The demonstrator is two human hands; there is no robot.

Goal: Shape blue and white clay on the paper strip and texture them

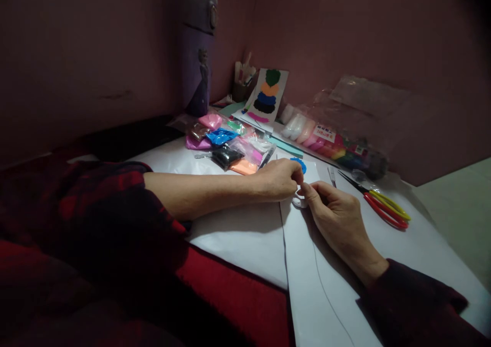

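My left hand (279, 179) reaches in from the left with its fingers curled into a pinch. Its fingertips meet those of my right hand (334, 208), which is also closed in a pinch. A small piece of white clay (299, 202) shows just below the joined fingertips, partly hidden by them. Right behind my fingers, a blue clay patch (298, 166) lies on the white paper (307, 250). A thin curved line runs down that paper toward me.
Scissors with red and yellow handles (385, 209) lie right of my right hand. Several coloured clay packets (226, 142) are piled behind my left arm. Farther back are a purple bottle (197, 55), a card with coloured patches (268, 99) and a bag of clay (330, 139).
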